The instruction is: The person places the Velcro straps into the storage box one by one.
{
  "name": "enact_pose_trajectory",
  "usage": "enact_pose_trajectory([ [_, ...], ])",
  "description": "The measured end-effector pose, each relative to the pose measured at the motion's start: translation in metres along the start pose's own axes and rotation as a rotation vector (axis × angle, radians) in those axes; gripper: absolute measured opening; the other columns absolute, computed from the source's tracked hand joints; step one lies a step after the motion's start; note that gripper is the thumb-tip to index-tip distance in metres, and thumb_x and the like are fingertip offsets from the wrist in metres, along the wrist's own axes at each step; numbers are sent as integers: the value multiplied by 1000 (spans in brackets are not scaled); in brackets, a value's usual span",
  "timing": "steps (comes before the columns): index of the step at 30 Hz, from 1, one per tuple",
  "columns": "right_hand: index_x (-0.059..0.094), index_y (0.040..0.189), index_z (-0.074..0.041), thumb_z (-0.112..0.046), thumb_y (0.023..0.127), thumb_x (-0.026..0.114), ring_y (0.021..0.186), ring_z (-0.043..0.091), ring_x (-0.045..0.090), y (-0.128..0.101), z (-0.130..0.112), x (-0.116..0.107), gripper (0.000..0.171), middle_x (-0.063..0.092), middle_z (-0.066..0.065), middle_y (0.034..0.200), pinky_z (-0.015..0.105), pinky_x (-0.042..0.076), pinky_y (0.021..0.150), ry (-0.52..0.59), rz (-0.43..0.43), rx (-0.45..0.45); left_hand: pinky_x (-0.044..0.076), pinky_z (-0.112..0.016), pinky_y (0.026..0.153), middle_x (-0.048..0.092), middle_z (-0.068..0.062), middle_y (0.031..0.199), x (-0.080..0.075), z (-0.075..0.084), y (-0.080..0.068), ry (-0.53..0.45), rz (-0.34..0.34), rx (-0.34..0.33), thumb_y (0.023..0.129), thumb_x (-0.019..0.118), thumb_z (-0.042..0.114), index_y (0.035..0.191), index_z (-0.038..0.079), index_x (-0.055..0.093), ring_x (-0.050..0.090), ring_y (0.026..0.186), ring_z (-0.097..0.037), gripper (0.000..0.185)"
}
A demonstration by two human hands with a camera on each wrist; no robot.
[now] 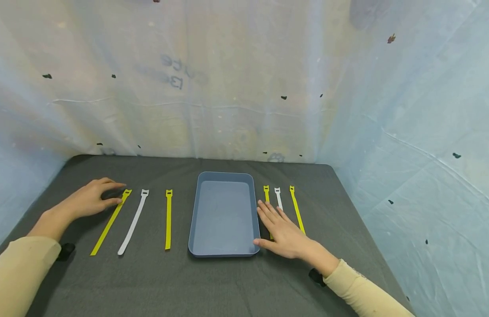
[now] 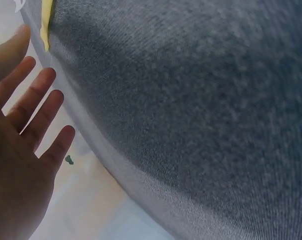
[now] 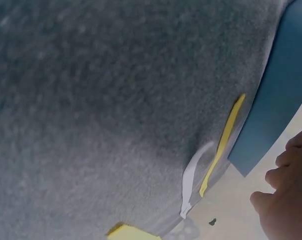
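My left hand (image 1: 89, 198) hovers at the slotted head of a yellow cable tie (image 1: 111, 222), thumb and fingers parted. In the left wrist view a gap shows between those fingers and the yellow tie's end (image 2: 46, 22). A white cable tie (image 1: 134, 222) and another yellow cable tie (image 1: 168, 220) lie to its right. My right hand (image 1: 281, 233) is spread, palm down, beside the right rim of a blue-grey tray (image 1: 225, 215). It partly hides a yellow tie (image 1: 266, 192) and a white tie (image 1: 278, 200). A further yellow tie (image 1: 297, 209) lies just beyond. Neither hand holds anything.
A dark grey cloth (image 1: 157, 281) covers the table, whose far edge meets a pale hanging sheet (image 1: 228, 88). The sheet also closes off the right side (image 1: 426, 176). Dark wrist bands (image 1: 66, 252) are partly visible near both sleeves.
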State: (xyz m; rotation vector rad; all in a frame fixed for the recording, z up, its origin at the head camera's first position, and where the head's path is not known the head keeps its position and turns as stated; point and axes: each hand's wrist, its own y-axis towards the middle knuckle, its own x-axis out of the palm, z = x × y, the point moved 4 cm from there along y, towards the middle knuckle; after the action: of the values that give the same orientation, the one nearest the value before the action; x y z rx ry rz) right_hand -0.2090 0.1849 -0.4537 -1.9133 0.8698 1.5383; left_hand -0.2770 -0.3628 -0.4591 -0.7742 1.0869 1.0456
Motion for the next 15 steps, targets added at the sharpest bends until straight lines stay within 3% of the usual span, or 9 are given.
enact_pose_trajectory([
  [15,20,165,0,-72,100,47,160,34,9,3,-4,8,101,8,14,174,57,13,127,-28,-32,-26,47,-63,83,57,-26,123,6,-1,4,-26,-5,16,97,76,25,142,-2,60,52,110,-47,55],
])
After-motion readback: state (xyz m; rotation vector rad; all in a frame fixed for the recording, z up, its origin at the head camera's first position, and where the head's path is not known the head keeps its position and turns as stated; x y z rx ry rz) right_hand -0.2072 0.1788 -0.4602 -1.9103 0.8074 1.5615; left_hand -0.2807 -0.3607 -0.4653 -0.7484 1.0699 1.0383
